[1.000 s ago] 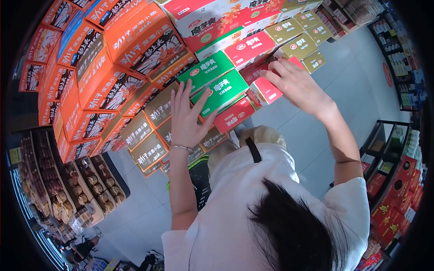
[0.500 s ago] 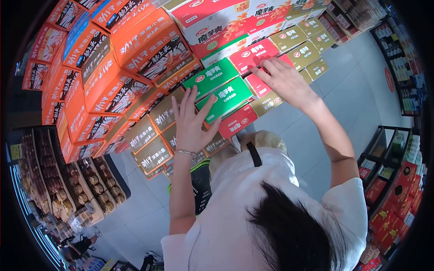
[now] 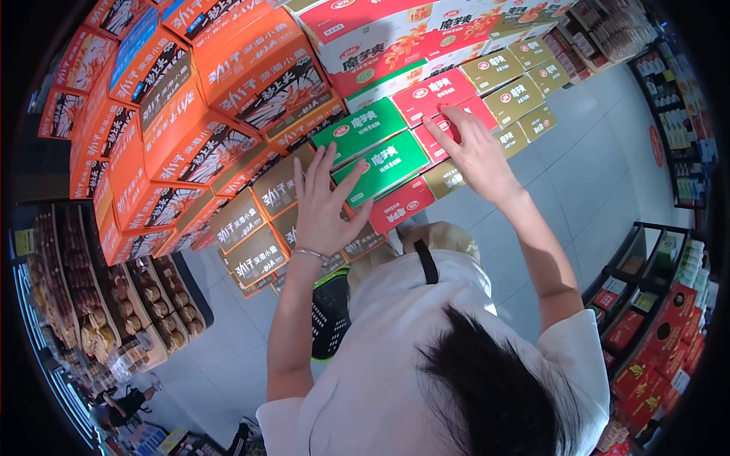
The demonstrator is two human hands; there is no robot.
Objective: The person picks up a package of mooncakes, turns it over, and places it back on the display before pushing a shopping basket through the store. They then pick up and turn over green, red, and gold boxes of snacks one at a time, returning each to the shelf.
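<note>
Right hand (image 3: 477,156): positioned over the front red box (image 3: 480,112), palm down. Thumb and forefinger stand apart, their tips at its upper face; the hand is not closed around the box. The front red box lies directly beneath the fingers, partly covered by them, and sits level in its row. Behind it, farther from the person, is the rear red box (image 3: 430,93), near the forefinger's tip. On its near side, a gold box (image 3: 443,179) lies lower, just beside the hand.

Left hand (image 3: 325,209): fingers spread wide, gripping nothing. The forefinger lies over the front green box (image 3: 395,163), which adjoins the front red box on the left. The middle fingertip is at the left end of the rear green box (image 3: 361,129); firm contact there cannot be confirmed. Brown boxes (image 3: 255,251) lie under and to the left of the palm. A bracelet (image 3: 309,253) is on the left wrist.

Surroundings: orange boxes (image 3: 258,72) are stacked at left; further gold boxes (image 3: 511,99) continue the rows at right.
</note>
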